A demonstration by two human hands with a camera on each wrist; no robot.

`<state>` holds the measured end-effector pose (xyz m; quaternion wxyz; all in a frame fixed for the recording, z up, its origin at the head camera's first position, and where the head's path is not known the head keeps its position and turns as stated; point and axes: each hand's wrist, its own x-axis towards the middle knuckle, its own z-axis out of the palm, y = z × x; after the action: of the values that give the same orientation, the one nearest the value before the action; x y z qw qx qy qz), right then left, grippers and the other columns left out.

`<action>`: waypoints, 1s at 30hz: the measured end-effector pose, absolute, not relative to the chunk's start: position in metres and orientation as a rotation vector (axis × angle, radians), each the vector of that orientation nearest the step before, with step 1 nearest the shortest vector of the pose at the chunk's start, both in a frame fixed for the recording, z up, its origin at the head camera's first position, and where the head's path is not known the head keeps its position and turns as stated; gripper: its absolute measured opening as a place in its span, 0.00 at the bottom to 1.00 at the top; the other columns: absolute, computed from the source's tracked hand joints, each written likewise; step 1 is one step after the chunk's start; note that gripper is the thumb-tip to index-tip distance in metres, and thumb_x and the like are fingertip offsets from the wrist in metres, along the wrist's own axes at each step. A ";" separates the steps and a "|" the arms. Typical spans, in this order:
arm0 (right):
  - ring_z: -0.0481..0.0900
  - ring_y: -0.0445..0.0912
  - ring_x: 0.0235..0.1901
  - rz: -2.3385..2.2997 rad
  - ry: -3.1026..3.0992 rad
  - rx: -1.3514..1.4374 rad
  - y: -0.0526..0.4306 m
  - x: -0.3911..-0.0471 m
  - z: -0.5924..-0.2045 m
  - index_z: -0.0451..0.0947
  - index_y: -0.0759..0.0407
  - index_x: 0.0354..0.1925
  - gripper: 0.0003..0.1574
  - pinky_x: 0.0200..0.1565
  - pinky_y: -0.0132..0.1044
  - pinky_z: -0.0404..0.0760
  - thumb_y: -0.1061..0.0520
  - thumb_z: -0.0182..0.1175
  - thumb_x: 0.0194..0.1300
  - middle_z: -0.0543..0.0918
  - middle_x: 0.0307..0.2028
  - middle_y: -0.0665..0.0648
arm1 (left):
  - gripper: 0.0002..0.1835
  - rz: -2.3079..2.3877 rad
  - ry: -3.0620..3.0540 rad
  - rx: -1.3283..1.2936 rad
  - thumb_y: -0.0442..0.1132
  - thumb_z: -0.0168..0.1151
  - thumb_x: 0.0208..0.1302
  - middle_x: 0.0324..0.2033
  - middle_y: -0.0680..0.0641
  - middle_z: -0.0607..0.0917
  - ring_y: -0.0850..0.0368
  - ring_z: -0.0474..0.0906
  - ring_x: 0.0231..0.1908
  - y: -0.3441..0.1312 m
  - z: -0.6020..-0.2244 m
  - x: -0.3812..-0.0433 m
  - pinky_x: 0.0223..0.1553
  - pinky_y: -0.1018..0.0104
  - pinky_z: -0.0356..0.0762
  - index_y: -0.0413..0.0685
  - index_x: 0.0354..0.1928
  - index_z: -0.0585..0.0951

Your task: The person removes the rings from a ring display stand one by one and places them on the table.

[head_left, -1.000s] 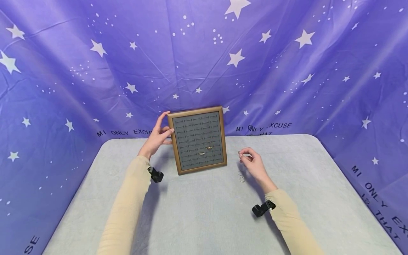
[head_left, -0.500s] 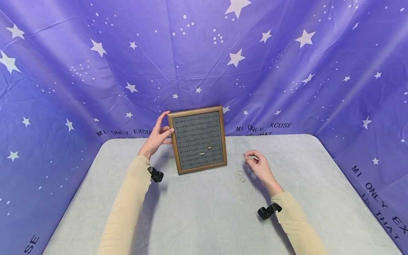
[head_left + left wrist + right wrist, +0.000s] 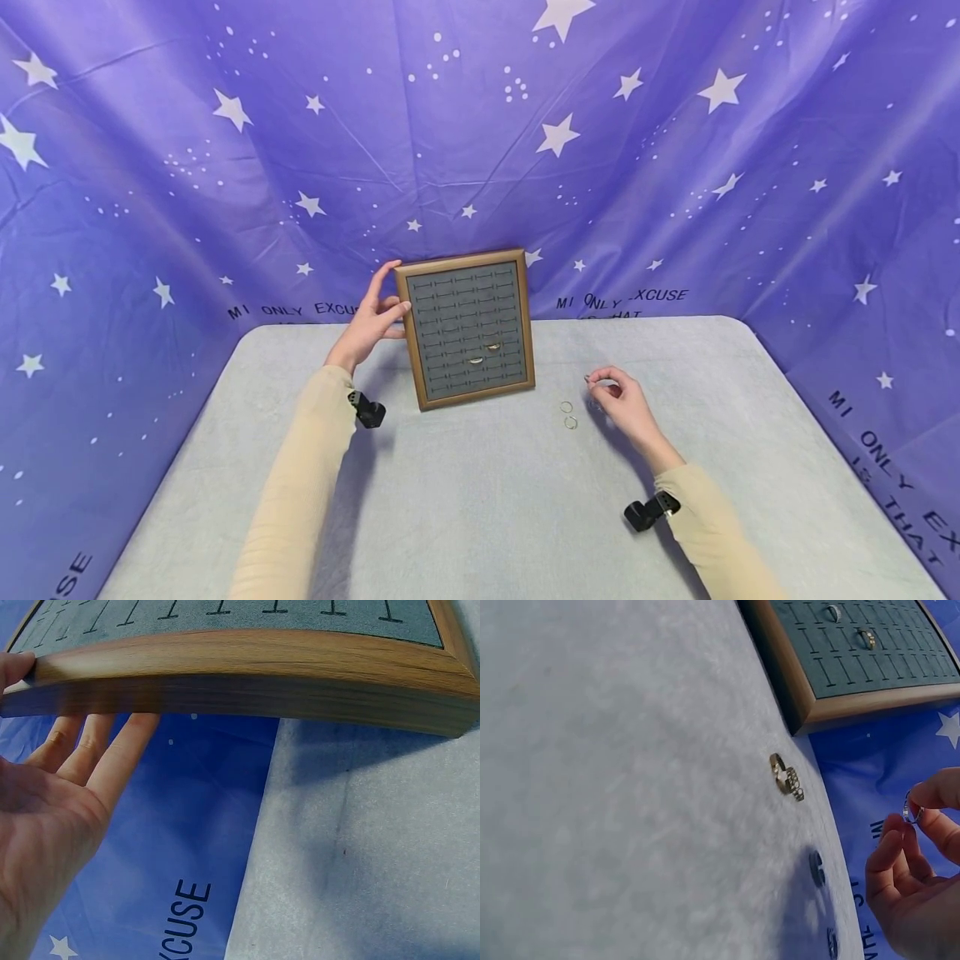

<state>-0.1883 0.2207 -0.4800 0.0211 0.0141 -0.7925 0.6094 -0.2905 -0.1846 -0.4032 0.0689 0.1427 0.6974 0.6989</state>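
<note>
A wooden-framed ring display board [image 3: 470, 311] with grey slotted padding stands tilted on the table. My left hand [image 3: 365, 332] holds its left edge, thumb at the front and fingers along the side and behind. Two rings sit in the slots: a silver ring [image 3: 834, 613] and a gold ring [image 3: 867, 638]. To the right of the board, my right hand [image 3: 622, 406] pinches a silver ring [image 3: 910, 813] between thumb and forefinger, above the table. Beneath it lie a gold band [image 3: 777, 763], a stone-set gold ring [image 3: 794, 783] and a silver ring [image 3: 817, 868] in shadow.
Another ring [image 3: 832, 943] lies at the lower edge of the right wrist view, partly in shadow. The pale table [image 3: 480, 500] ends at the back against a blue-purple star-printed cloth [image 3: 465, 125], which also rises at both sides.
My right hand has moved to the right and slightly toward me, away from the board, still pinching the ring. Two rings on the table now show fully. The left hand and board have stayed put.
</note>
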 end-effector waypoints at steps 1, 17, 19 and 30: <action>0.70 0.43 0.16 1.873 -2.469 0.045 0.223 -0.189 -0.484 0.73 0.75 0.44 0.10 0.13 0.33 0.68 0.70 0.56 0.65 0.78 0.24 0.64 | 0.39 2.105 2.101 0.429 0.31 0.53 0.71 0.52 0.29 0.74 0.49 0.80 0.42 -0.185 -0.406 -0.292 0.41 0.45 0.81 0.69 0.75 0.50; 0.69 0.39 0.18 1.602 -2.645 0.208 0.239 -0.185 -0.502 0.77 0.72 0.40 0.06 0.15 0.35 0.74 0.69 0.60 0.63 0.78 0.28 0.62 | 0.37 2.092 2.158 0.457 0.34 0.54 0.72 0.51 0.31 0.75 0.45 0.79 0.46 -0.188 -0.419 -0.303 0.39 0.46 0.82 0.82 0.71 0.54; 0.69 0.39 0.18 1.564 -2.677 0.251 0.240 -0.184 -0.503 0.76 0.73 0.40 0.06 0.16 0.33 0.74 0.70 0.59 0.63 0.78 0.29 0.61 | 0.37 2.097 2.156 0.454 0.34 0.54 0.72 0.52 0.31 0.75 0.44 0.79 0.46 -0.187 -0.419 -0.303 0.39 0.46 0.82 0.82 0.71 0.54; 0.71 0.42 0.28 1.331 -2.747 0.323 0.243 -0.177 -0.507 0.79 0.65 0.35 0.04 0.30 0.31 0.73 0.70 0.63 0.60 0.78 0.34 0.57 | 0.38 2.103 2.115 0.443 0.32 0.53 0.71 0.52 0.29 0.74 0.46 0.79 0.45 -0.186 -0.410 -0.296 0.40 0.46 0.82 0.73 0.74 0.51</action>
<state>-0.1773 0.2428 -0.5073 0.0359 0.1051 -0.8944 0.4333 -0.2958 -0.1861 -0.4098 0.0630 0.1465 0.7002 0.6959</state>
